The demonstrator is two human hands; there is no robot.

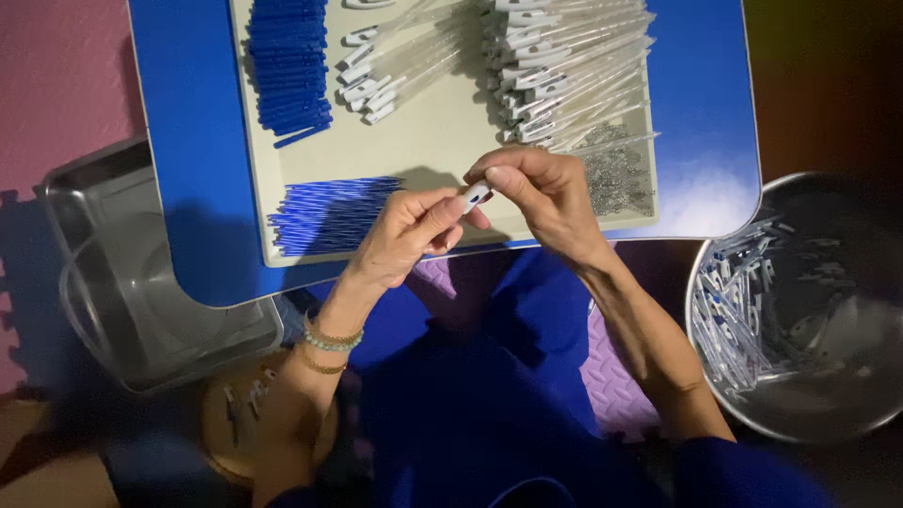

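Both hands, left hand (406,230) and right hand (536,193), pinch one white clipped pen cap (475,196) above the blue counter (202,188). Round metal bowl (847,414) holds some finished pieces; large stacks of clear barrels (574,66) remain.

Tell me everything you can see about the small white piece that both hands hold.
The small white piece is a short, flat part that looks like plastic, with a dark blue mark on its face. It is tilted, its upper end toward the right hand. The left hand pinches its lower end between thumb and fingertips; the right hand's fingertips meet its top. It is held above the near edge of the beige tray. Its far end is hidden.
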